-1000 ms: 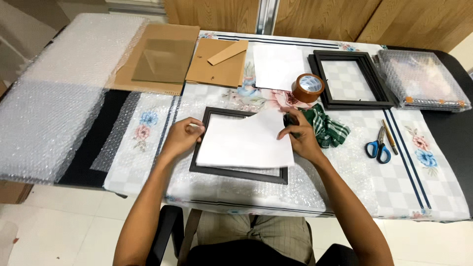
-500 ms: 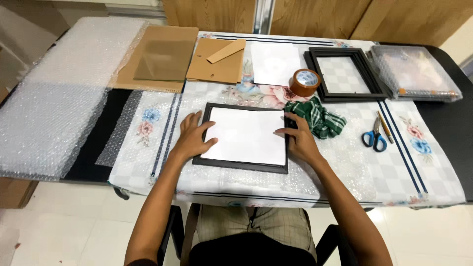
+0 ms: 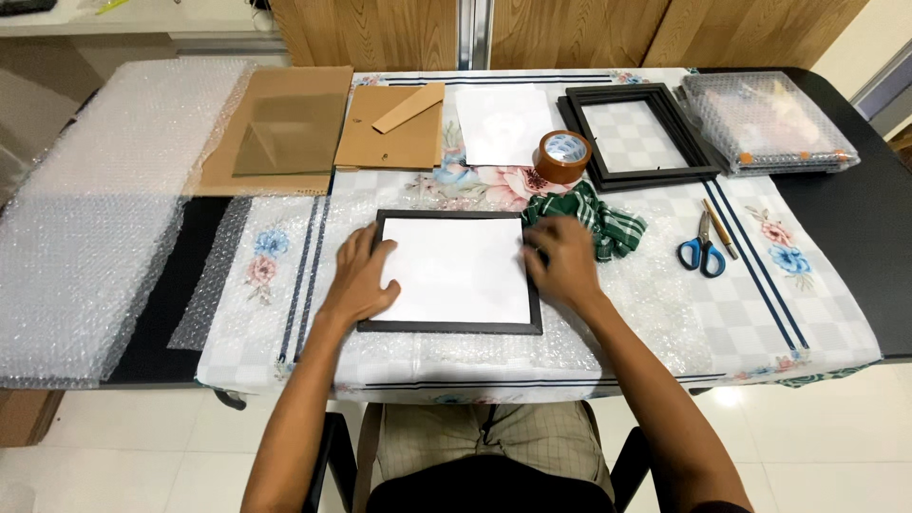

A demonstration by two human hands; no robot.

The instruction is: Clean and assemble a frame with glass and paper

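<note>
A black picture frame (image 3: 454, 327) lies flat on bubble wrap at the table's front middle, with a white sheet (image 3: 461, 269) set inside it. My left hand (image 3: 359, 276) rests flat on the frame's left edge, fingers spread onto the sheet. Over the frame's right edge lies my right hand (image 3: 562, 262), fingers pressing down. Just behind my right hand sits a green checked cloth (image 3: 608, 223).
A roll of brown tape (image 3: 562, 156), a loose white sheet (image 3: 502, 123), cardboard pieces (image 3: 394, 138) and an empty black frame (image 3: 638, 138) lie at the back. Blue scissors (image 3: 702, 251) and a pencil are at right, a bubble-wrapped stack (image 3: 768, 122) far right, bubble wrap (image 3: 90, 209) at left.
The white sheet, held curled above the frame a second ago, now lies flat inside it. Both hands have moved to the frame's side edges.
</note>
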